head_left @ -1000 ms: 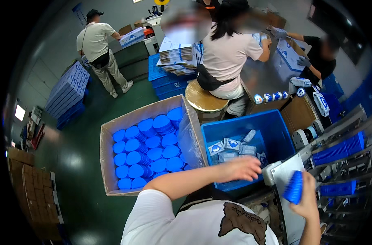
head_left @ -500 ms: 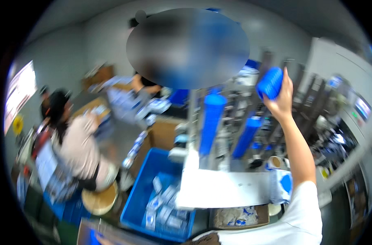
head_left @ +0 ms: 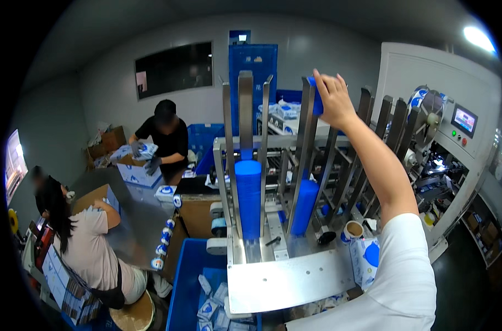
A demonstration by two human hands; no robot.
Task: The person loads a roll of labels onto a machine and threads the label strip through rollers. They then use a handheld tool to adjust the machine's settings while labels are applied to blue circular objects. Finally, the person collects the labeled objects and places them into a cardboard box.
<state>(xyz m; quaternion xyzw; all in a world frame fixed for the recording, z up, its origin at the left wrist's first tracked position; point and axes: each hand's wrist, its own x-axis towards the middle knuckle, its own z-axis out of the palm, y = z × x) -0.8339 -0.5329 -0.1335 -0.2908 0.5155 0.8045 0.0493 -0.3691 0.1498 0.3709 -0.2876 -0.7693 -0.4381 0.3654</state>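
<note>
My right hand is raised high and closed on a short stack of blue round lids. It holds the stack at the top of the second slanted metal chute of a feeding machine. Lower in that chute rests a blue column of lids. The chute to its left holds a taller blue column. My left hand is out of sight.
A steel shelf fronts the machine, above a blue bin of small packets. A paper cup stands at the right. One person in black handles packets; another sits at the left. A control panel is at the far right.
The view swung from a carton of blue lids on the floor up to the machine. My right hand rose with the blue stack to the chute top; my left hand dropped out of view.
</note>
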